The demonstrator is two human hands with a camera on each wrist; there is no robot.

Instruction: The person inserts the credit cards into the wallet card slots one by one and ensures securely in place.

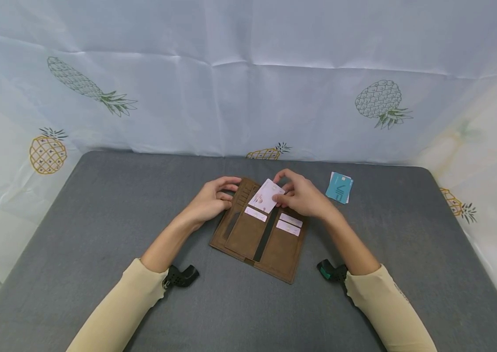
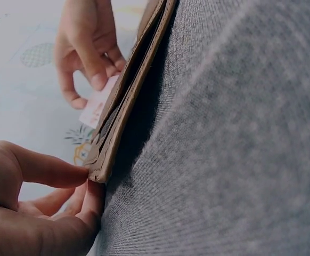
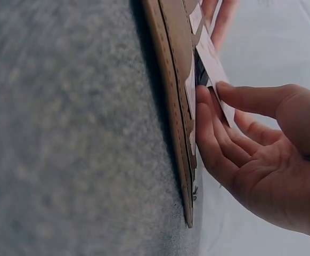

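Observation:
A brown wallet (image 1: 244, 239) lies unfolded on the grey table, with pale pink cards (image 1: 289, 227) tucked in slots on both of its halves. My left hand (image 1: 209, 199) pinches the wallet's left edge between thumb and fingers, as the left wrist view shows at the wallet's corner (image 2: 99, 173). Between thumb and fingers, my right hand (image 1: 298, 194) holds a pink-white card (image 1: 267, 194) by its right side. That card slants over the upper part of the wallet's left half, above a slotted card (image 1: 255, 213). In the right wrist view the card (image 3: 212, 64) stands tilted off the leather.
A small stack of cards with a teal one (image 1: 339, 187) on top lies at the back right of the table (image 1: 384, 234). Behind the table hangs a white cloth (image 1: 230, 107) printed with pineapples. Black wrist mounts (image 1: 182, 276) stick out by both sleeves.

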